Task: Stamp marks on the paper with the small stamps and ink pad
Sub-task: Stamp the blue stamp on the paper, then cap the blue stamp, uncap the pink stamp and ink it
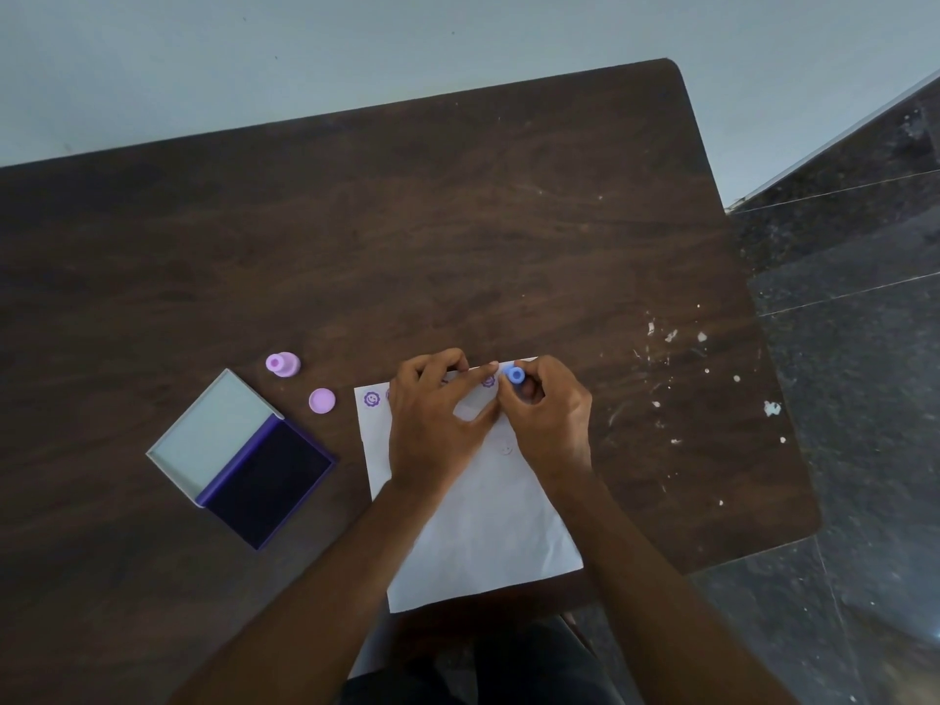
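- Blue stamp (516, 375), small and plastic, sits pinched in the fingertips of the right hand (552, 419) near the top edge of the paper, just right of centre frame; that grip is clenched on its narrow handle, the face pointing down at the sheet.
- It looks light and rigid, so I judge a two- or three-finger pinch on the waisted neck holds it best; the smooth plastic could slip if squeezed near the inked base.
- Left hand (437, 414) lies flat on the paper (483, 531), fingers spread and grasping nothing, its fingertips just beside the stamp.
- The sheet is thin and slightly creased; it will likely slide or lift under a stamp unless pinned as it is now.
- Purple smiley marks (372, 398) already run along the top edge, some hidden under the hands.
- Left of the paper, a pink stamp (283, 364) stands upright on the tabletop (458, 221), with a pink cap (322, 400) lying apart from it.
- Ink pad (269, 480), lower left, is an open hinged case: the dark purple pad fills the near half, and the pale lid lying open holds nothing.
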### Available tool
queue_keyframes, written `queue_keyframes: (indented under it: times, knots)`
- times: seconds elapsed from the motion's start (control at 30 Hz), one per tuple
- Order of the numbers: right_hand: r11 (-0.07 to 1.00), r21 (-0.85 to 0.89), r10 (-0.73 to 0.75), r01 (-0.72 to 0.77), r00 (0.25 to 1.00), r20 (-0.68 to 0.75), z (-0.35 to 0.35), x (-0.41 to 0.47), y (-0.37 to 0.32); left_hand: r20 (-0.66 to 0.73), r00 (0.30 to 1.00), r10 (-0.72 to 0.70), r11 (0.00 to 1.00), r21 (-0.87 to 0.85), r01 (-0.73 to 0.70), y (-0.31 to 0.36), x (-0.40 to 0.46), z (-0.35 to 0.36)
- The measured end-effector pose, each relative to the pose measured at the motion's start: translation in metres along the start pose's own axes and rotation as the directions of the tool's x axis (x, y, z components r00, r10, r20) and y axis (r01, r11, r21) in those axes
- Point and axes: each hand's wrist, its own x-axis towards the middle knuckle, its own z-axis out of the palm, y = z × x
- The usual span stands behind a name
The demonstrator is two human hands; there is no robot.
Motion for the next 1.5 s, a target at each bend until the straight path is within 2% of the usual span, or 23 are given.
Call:
queue_keyframes:
  times: [0.3,0.43,0.5,0.57,0.67,0.7,0.77,0.9,1.03,1.17,1.23,1.3,1.4,1.5]
  knots:
    - [0.999,-0.027,0.022,-0.022,1.0,0.0,0.0,0.001,-0.003,0.007,1.0,-0.006,1.0,0.003,0.005,-0.001,-0.001,0.001]
    - [0.984,0.014,0.175,-0.176,0.984,0.044,-0.01,0.003,-0.013,0.012,1.0,-0.002,1.0,0.002,0.002,0.0,-0.001,-0.001]
    - [0.927,0.196,0.32,-0.321,0.947,0.035,-0.02,0.004,-0.02,0.025,1.0,-0.004,1.0,-0.006,0.004,0.0,-0.001,-0.002]
    - [0.759,0.482,0.479,-0.437,0.877,0.039,-0.031,0.004,-0.026,0.035,0.999,-0.015,1.0,-0.001,0.015,0.001,0.0,-0.004]
    - [0.359,0.768,0.638,-0.53,0.74,0.212,-0.042,0.001,-0.034,0.045,0.999,-0.031,1.0,0.003,0.031,0.003,0.0,-0.006]
    - [0.243,0.796,0.653,-0.554,0.701,0.288,-0.045,0.0,-0.036,0.046,0.998,-0.031,1.0,-0.004,0.031,0.004,0.0,-0.007]
    - [0.077,0.805,0.619,-0.589,0.661,0.425,-0.047,-0.003,-0.042,0.047,0.999,-0.022,1.0,-0.018,0.023,0.005,0.0,-0.009]
    - [-0.067,0.784,0.514,-0.618,0.652,0.558,-0.043,-0.01,-0.051,0.035,0.998,0.057,0.998,-0.011,-0.057,0.007,0.0,-0.016]
    - [-0.147,0.757,0.457,-0.636,0.635,0.622,-0.039,-0.016,-0.066,-0.036,0.986,0.16,0.987,0.022,-0.16,0.002,-0.011,-0.033]
    - [-0.146,0.734,0.422,-0.664,0.629,0.653,-0.034,-0.024,-0.08,-0.033,0.991,0.129,0.991,0.033,-0.128,-0.011,-0.035,-0.062]
    - [-0.156,0.727,0.411,-0.669,0.625,0.664,-0.031,-0.027,-0.086,0.002,0.998,0.062,0.998,0.025,-0.062,-0.018,-0.05,-0.078]
    - [-0.163,0.714,0.394,-0.681,0.619,0.68,-0.027,-0.031,-0.093,0.014,0.998,-0.061,0.998,0.015,0.06,-0.03,-0.062,-0.094]
    - [-0.161,0.692,0.371,-0.703,0.607,0.703,-0.02,-0.037,-0.103,-0.037,0.964,-0.264,0.965,0.005,0.264,-0.051,-0.071,-0.112]
    - [-0.161,0.676,0.357,-0.719,0.596,0.719,-0.015,-0.041,-0.113,-0.091,0.953,-0.289,0.954,0.051,0.294,-0.061,-0.061,-0.122]
